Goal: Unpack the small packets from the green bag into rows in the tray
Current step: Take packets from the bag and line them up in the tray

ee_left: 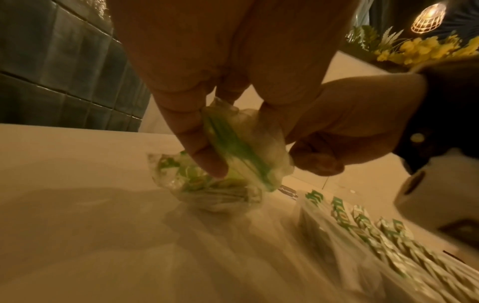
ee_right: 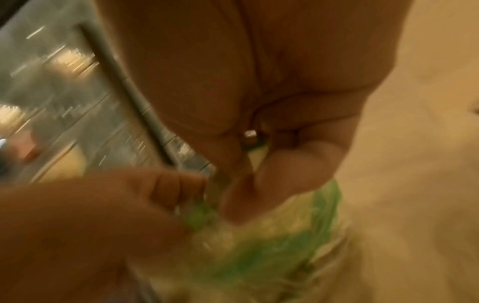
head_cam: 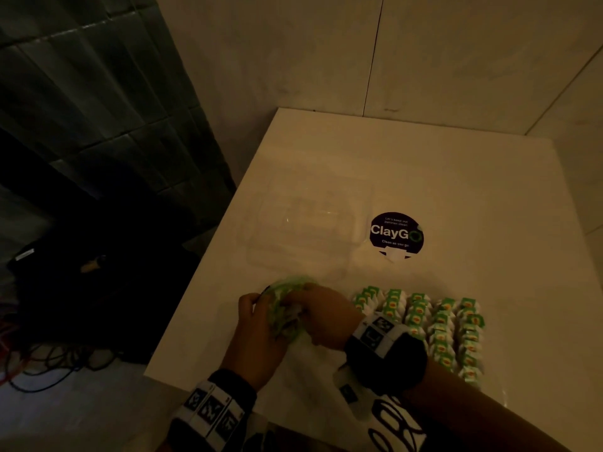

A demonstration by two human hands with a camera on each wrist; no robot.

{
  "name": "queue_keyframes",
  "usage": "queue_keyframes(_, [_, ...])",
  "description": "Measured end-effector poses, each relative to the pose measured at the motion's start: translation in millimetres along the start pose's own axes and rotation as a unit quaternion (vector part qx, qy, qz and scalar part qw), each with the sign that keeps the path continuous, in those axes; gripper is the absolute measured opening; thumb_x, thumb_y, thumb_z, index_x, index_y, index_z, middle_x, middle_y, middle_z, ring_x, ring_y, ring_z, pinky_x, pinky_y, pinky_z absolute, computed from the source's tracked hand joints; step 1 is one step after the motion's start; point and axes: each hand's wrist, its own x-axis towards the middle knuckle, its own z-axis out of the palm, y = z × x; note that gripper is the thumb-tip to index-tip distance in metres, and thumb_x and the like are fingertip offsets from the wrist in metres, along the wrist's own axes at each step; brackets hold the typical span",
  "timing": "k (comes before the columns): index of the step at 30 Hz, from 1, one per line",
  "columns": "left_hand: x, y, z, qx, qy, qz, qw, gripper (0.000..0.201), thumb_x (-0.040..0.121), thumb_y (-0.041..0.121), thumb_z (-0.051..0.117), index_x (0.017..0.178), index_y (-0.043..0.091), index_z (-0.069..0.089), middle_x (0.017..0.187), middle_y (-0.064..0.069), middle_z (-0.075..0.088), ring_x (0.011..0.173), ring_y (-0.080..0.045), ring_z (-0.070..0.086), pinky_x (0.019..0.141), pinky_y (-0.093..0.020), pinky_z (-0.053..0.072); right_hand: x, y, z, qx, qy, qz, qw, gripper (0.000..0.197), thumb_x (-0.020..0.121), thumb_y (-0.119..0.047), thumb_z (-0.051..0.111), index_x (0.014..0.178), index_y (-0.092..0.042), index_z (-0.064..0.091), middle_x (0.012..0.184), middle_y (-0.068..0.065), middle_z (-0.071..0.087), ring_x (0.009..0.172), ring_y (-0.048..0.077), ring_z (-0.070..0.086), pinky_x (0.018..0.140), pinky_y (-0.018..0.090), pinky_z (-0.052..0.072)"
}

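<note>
Standing against pale walls, the white table [head_cam: 424, 177] bears a round sticker [head_cam: 396, 234]; nearer than it, both hands clutch the green bag [head_cam: 285, 309], packets [head_cam: 434, 324] rowed rightward. The left hand [ee_left: 220, 71] pinches bag plastic. The right hand [ee_right: 259, 82], blurred, grips its top.

Between the left hand [head_cam: 257, 324] and right hand [head_cam: 321, 316] the bag [ee_left: 233, 151] is thin, crinkled, see-through plastic tinted green. Right of them, paper-looking packets [head_cam: 440, 324]. Beyond the hands, a clear glossy plastic tray [head_cam: 310, 230] on a smooth white table [head_cam: 473, 197] with slight sheen.
</note>
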Motion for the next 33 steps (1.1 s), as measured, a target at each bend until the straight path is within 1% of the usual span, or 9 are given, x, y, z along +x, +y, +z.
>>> queue_keyframes(5, [-6.9, 0.7, 8.0, 0.022, -0.015, -0.002, 1.0, 0.061, 0.083, 0.024, 0.069, 0.135, 0.032, 0.036, 0.122, 0.012, 0.024, 0.095, -0.012, 0.055, 0.088, -0.022, 0.048, -34.4, 28.5, -19.5, 0.385, 0.098, 0.061, 0.915, 0.035, 0.078, 0.012, 0.039, 0.087, -0.01, 0.064, 0.062, 0.01, 0.057, 0.051, 0.026, 0.056, 0.054, 0.037, 0.054])
queue_keyframes(8, [-9.1, -0.4, 10.7, 0.022, -0.02, -0.013, 0.999, 0.064, 0.084, 0.021, 0.067, 0.139, 0.025, 0.035, 0.122, 0.012, 0.022, 0.1, -0.015, 0.054, 0.091, -0.025, 0.048, -56.6, 48.8, -30.8, 0.565, 0.064, 0.088, 0.818, 0.02, 0.074, -0.001, 0.049, 0.087, -0.002, 0.063, 0.066, 0.014, 0.056, 0.051, 0.021, 0.05, 0.045, 0.025, 0.043])
queue_keyframes(10, [-10.3, 0.0, 12.2, 0.024, -0.018, -0.016, 0.999, 0.065, 0.084, 0.02, 0.067, 0.139, 0.024, 0.034, 0.121, 0.013, 0.021, 0.101, -0.017, 0.054, 0.09, -0.027, 0.049, -71.6, 60.2, -38.9, 0.644, 0.029, 0.083, 0.76, 0.03, 0.072, -0.013, 0.048, 0.093, 0.002, 0.064, 0.075, 0.015, 0.062, 0.058, 0.023, 0.057, 0.047, 0.028, 0.048])
queue_keyframes(12, [-11.1, 1.5, 13.7, 0.029, -0.012, -0.018, 0.999, 0.064, 0.084, 0.019, 0.066, 0.139, 0.022, 0.034, 0.12, 0.013, 0.02, 0.1, -0.018, 0.054, 0.089, -0.025, 0.047, -82.3, 69.3, -42.1, 0.613, 0.046, 0.098, 0.783, 0.025, 0.079, -0.007, 0.05, 0.096, 0.005, 0.065, 0.081, 0.019, 0.064, 0.064, 0.025, 0.063, 0.052, 0.033, 0.054])
queue_keyframes(15, [-11.7, 2.4, 15.6, 0.036, -0.004, -0.019, 0.999, 0.062, 0.084, 0.019, 0.066, 0.138, 0.023, 0.035, 0.119, 0.013, 0.02, 0.098, -0.015, 0.052, 0.087, -0.021, 0.045, -91.3, 79.2, -37.2, 0.382, 0.082, 0.129, 0.911, 0.025, 0.088, 0.004, 0.049, 0.103, -0.006, 0.066, 0.086, 0.017, 0.068, 0.069, 0.024, 0.067, 0.063, 0.042, 0.059])
queue_keyframes(18, [-13.2, 0.8, 17.8, 0.043, -0.003, -0.02, 0.999, 0.062, 0.084, 0.016, 0.066, 0.138, 0.022, 0.036, 0.119, 0.014, 0.019, 0.103, -0.02, 0.054, 0.087, -0.022, 0.046, -93.5, 81.1, -27.1, 0.185, 0.02, 0.13, 0.974, 0.037, 0.088, -0.003, 0.05, 0.117, -0.025, 0.055, 0.09, 0.01, 0.063, 0.073, 0.026, 0.063, 0.064, 0.038, 0.057])
queue_keyframes(21, [-14.7, 3.3, 19.9, 0.041, 0.002, -0.017, 0.999, 0.061, 0.084, 0.018, 0.066, 0.137, 0.022, 0.037, 0.118, 0.013, 0.021, 0.102, -0.019, 0.054, 0.088, -0.021, 0.045, -89.1, 75.0, -14.3, 0.066, 0.012, 0.117, 0.991, 0.031, 0.086, -0.013, 0.057, 0.114, -0.026, 0.049, 0.088, -0.005, 0.056, 0.075, 0.013, 0.055, 0.067, 0.028, 0.046])
queue_keyframes(26, [-17.1, 8.8, 21.8, 0.03, 0.004, -0.018, 0.999, 0.059, 0.084, 0.023, 0.068, 0.135, 0.023, 0.039, 0.119, 0.01, 0.023, 0.097, -0.016, 0.054, 0.086, -0.022, 0.045, -73.7, 63.2, 7.9, -0.035, -0.012, 0.108, 0.993, 0.028, 0.082, -0.018, 0.063, 0.106, -0.012, 0.049, 0.107, 0.011, 0.059, 0.098, 0.028, 0.056, 0.073, 0.031, 0.041])
queue_keyframes(33, [-20.6, 11.6, 21.5, 0.021, -0.002, -0.025, 0.999, 0.059, 0.083, 0.021, 0.066, 0.136, 0.024, 0.038, 0.12, 0.009, 0.023, 0.095, -0.015, 0.052, 0.085, -0.024, 0.046, -59.6, 60.0, 19.0, -0.095, 0.015, 0.134, 0.986, 0.04, 0.08, -0.026, 0.071, 0.11, -0.014, 0.047, 0.111, 0.01, 0.06, 0.106, 0.029, 0.057, 0.085, 0.035, 0.047])
